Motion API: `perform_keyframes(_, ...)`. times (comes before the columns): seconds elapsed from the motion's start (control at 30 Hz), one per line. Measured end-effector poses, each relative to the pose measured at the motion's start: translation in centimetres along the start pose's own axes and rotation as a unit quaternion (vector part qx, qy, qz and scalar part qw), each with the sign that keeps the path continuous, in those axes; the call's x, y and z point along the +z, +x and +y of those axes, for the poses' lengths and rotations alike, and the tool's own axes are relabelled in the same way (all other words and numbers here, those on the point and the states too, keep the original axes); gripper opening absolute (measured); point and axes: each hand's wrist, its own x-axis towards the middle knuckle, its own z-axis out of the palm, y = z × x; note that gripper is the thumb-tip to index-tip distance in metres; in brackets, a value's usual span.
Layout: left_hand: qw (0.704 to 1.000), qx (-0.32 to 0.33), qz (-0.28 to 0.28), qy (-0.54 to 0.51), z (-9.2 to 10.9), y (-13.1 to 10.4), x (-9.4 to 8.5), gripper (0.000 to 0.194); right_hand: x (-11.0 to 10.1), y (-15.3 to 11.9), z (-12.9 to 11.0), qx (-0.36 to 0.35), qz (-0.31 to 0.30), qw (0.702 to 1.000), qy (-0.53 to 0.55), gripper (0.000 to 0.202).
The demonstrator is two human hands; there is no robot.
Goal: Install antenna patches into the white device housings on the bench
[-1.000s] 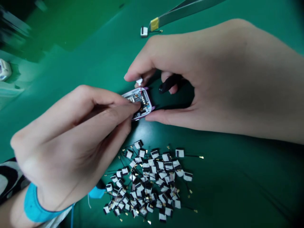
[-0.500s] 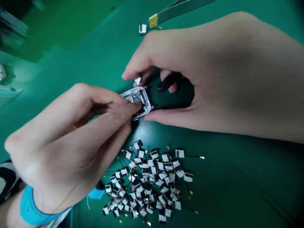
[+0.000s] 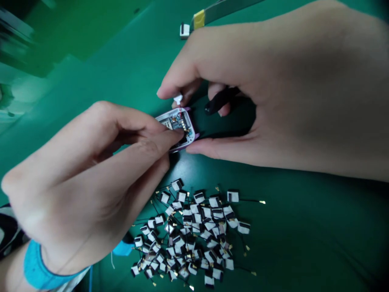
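A small watch-like case (image 3: pixel 191 121) with a pale rim, purple edge and circuit board inside lies at the centre. My left hand (image 3: pixel 91 178) is closed on its left part, the thumb pressing on the board. My right hand (image 3: pixel 273 93) curves round the right side, its thumb at the lower right edge and its index finger above. A white connector (image 3: pixel 178 98) on thin red wires rises from the board beside my right fingertips. Under the right palm, a black item (image 3: pixel 220 102) lies against the curled fingers.
Below the case, several small white-and-black parts (image 3: pixel 194 231) with thin black cables are heaped on the green mat (image 3: pixel 304 227). One more part (image 3: pixel 184 30) lies at the top beside grey tweezers (image 3: pixel 227 11) with yellow tape. A blue band (image 3: pixel 45 267) circles the left wrist.
The view has shifted slightly. My left thumb has moved a little to the right over the board. Both hands remain at the case, and the connector still stands above it.
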Motion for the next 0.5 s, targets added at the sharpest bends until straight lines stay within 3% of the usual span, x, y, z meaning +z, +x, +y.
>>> perform_keyframes(0.2, 1.0, -0.007, -0.004, -0.006, 0.1, 0.0, 0.1, 0.021, -1.1, 0.4, -0.6, -0.01, 0.0, 1.0, -0.012, 0.062)
perform_keyframes(0.5, 1.0, -0.023, -0.003, 0.001, 0.5, 0.0, 0.3, 0.019, -0.8, 1.5, 0.1, -0.006, 0.0, 1.0, 0.007, 0.064)
